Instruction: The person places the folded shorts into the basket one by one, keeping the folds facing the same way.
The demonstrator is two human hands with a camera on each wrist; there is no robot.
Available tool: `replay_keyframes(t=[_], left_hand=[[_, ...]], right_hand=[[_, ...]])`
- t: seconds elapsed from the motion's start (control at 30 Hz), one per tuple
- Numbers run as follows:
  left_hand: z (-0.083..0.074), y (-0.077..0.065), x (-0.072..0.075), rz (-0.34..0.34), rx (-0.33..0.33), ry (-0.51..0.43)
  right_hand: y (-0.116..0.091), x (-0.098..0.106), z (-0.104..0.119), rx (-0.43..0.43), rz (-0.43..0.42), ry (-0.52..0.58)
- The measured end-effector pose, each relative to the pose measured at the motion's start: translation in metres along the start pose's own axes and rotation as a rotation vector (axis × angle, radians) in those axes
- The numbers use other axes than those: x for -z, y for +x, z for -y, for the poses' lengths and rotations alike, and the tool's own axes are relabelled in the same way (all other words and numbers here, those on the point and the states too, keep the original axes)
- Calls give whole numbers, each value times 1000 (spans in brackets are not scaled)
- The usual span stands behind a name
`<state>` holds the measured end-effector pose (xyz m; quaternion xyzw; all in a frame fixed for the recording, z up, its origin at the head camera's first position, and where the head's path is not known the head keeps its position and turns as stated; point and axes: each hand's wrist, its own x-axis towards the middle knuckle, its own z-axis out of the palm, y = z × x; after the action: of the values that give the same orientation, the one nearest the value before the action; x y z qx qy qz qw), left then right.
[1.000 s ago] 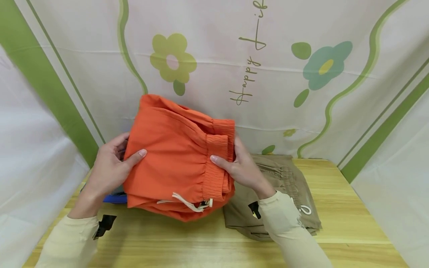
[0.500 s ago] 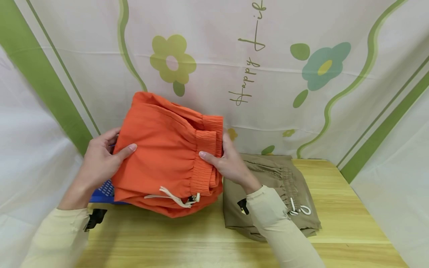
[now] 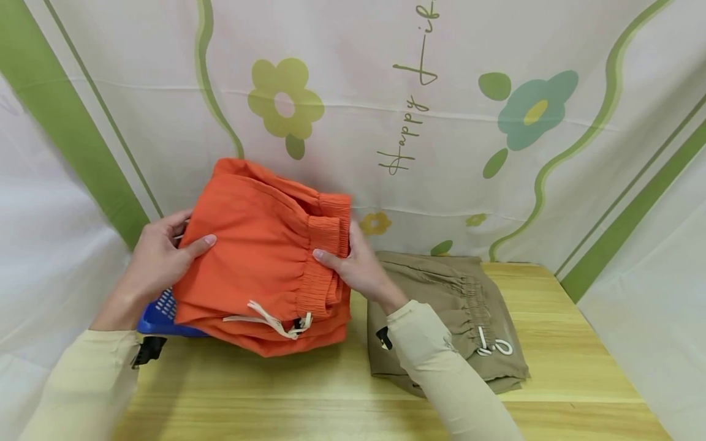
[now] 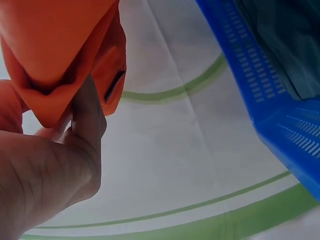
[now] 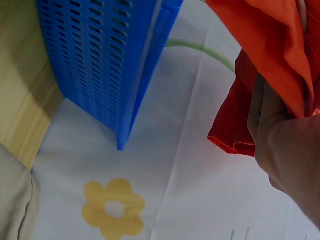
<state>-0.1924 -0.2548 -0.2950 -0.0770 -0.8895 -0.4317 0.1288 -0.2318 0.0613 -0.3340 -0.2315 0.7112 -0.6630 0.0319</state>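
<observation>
Both hands hold up a folded pair of orange pants (image 3: 248,245) with a gathered elastic waistband and a pale drawstring. My left hand (image 3: 162,257) grips the folded left edge, thumb on top and fingers underneath. At the waistband side, my right hand (image 3: 361,263) pinches the layers between thumb and fingers. Below and behind the pants is a blue perforated basket (image 3: 160,315), mostly hidden in the head view. The left wrist view shows dark teal cloth (image 4: 285,45) inside it. The right wrist view has the basket's slotted wall (image 5: 95,55) standing apart from the pants.
Folded khaki pants (image 3: 441,306) with a white drawstring lie on the right side of the wooden table (image 3: 573,343). A white curtain (image 3: 342,122) printed with flowers and lettering hangs behind the table, with more fabric at both sides.
Both hands have carried the orange pants leftward, over the basket area. More of the khaki pants and the basket's blue corner now show.
</observation>
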Motion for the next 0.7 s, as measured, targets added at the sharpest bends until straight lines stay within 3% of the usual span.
replay_keyframes(t=[0.2, 0.7], left_hand=[[9, 7, 1, 24, 21, 30], [37, 19, 1, 142, 84, 38]], right_hand=[[7, -7, -10, -4, -7, 16], [22, -18, -34, -67, 37, -90]])
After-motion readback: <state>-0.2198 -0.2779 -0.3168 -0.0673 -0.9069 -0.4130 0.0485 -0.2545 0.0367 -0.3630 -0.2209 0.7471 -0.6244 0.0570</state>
